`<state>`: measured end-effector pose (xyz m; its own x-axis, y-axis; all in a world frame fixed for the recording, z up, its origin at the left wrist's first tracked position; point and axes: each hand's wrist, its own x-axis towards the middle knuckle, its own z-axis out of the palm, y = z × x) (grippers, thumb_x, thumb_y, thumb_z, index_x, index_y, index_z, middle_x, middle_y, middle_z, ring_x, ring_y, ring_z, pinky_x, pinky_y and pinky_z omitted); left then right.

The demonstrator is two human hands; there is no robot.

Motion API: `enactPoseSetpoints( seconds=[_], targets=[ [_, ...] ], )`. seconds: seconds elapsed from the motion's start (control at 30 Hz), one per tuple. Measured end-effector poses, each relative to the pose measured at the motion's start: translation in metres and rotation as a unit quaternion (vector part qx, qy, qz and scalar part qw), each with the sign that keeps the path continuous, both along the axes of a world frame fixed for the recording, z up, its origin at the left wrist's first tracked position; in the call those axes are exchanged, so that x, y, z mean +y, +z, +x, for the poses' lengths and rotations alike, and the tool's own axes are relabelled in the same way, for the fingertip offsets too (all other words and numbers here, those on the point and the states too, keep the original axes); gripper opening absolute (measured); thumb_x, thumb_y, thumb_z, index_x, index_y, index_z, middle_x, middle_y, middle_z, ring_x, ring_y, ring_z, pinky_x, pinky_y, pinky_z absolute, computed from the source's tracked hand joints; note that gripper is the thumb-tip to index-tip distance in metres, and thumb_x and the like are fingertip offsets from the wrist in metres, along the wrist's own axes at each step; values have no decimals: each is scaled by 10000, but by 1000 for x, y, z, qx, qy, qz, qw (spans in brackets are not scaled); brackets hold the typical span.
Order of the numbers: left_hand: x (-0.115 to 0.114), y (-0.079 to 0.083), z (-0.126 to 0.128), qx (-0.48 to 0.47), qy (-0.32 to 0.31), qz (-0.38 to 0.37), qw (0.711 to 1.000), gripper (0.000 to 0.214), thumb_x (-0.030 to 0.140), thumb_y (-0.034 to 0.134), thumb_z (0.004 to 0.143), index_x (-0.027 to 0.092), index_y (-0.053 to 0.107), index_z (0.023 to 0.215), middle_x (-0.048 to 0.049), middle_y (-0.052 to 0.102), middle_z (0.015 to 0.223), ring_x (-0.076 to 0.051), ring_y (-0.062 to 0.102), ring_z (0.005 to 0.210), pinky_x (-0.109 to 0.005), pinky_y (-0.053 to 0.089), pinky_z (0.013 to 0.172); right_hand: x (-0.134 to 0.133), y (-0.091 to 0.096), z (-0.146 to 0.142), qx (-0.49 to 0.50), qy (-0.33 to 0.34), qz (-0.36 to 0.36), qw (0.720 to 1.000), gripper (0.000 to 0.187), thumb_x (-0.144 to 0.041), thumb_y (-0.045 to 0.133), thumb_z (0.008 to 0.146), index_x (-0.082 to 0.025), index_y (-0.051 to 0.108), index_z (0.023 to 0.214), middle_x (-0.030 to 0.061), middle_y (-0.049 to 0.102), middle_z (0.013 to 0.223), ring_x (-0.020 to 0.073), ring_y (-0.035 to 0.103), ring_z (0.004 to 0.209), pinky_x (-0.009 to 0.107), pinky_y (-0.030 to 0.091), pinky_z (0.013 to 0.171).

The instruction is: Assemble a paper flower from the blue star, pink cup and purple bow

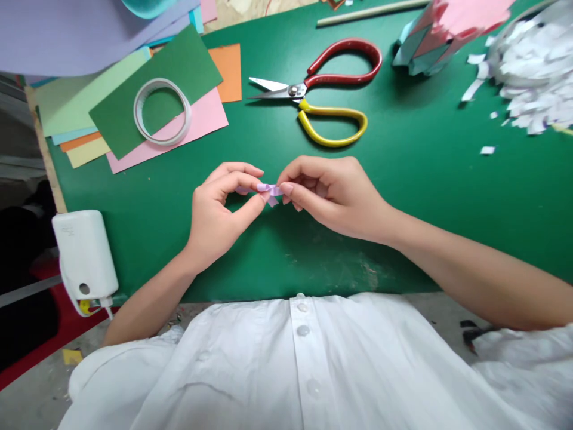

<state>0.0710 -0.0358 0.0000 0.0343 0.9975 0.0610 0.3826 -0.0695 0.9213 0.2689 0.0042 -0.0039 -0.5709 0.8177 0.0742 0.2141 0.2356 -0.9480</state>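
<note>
A small piece of folded purple paper (pixel 274 190) is pinched between both hands above the green table. My left hand (pixel 224 200) holds its left side between thumb and fingers, with the other fingers curved around. My right hand (pixel 331 191) grips the right end between thumb and index finger, the remaining fingers curled under. A short pointed tail of the paper hangs down between the hands. Parts of it are hidden behind the fingertips. Just beyond the hands lie scissors (pixel 293 91) with one red and one yellow handle, their blades apart and pointing left.
A roll of tape (pixel 138 113) rests on coloured paper sheets (pixel 192 65) at the back left. A white power bank (pixel 85 254) with a cable lies at the left edge. Toward the back right are a stick (pixel 371 13), a pink-and-blue paper object (pixel 430 45) and white paper scraps (pixel 537 65).
</note>
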Motion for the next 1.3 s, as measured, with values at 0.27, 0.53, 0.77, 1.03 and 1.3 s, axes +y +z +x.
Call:
enactPoseSetpoints(
  seconds=[0.27, 0.53, 0.77, 1.03, 1.3],
  targets=[
    [1, 1, -2, -35, 15, -35, 999, 68, 170, 772, 752, 218, 755, 797, -36, 727, 1012, -155, 684, 937, -254, 538, 723, 2, 4, 2, -30, 5, 41, 999, 146, -148, 548, 929, -167, 589, 790, -60, 529, 596, 49, 385, 509, 213, 314, 528],
    [0, 7, 0, -63, -71, -95, 991, 22, 189, 739, 781, 197, 720, 772, -37, 754, 949, -157, 701, 878, -292, 588, 762, 3, 4, 5, 23, 68, 22, 997, 246, -195, 539, 965, -158, 542, 722, -77, 403, 575, 42, 334, 536, 206, 280, 533],
    [-1, 6, 4, -96, -38, -81, 991, 71, 226, 762, 781, 196, 701, 763, -29, 742, 867, -145, 710, 807, -281, 613, 721, 2, 0, 3, 55, 68, -27, 996, 347, -427, 610, 964, -171, 562, 733, -54, 500, 607, 58, 397, 558, 219, 319, 536],
    [-3, 2, 2, -73, 6, -35, 997, 66, 234, 769, 798, 212, 709, 784, -21, 739, 902, -143, 710, 850, -291, 606, 769, -2, -1, -1, 80, 3, -65, 995, 267, -421, 687, 906, -205, 608, 770, -17, 665, 714, 94, 601, 622, 225, 494, 568],
    [0, 3, 3, -102, 20, -89, 991, 50, 164, 769, 762, 187, 726, 772, -6, 766, 841, -114, 713, 736, -242, 597, 693, -3, -3, -3, 89, -41, -65, 993, 295, -472, 718, 877, -210, 619, 783, -15, 684, 744, 100, 639, 639, 218, 529, 564]
  ],
)
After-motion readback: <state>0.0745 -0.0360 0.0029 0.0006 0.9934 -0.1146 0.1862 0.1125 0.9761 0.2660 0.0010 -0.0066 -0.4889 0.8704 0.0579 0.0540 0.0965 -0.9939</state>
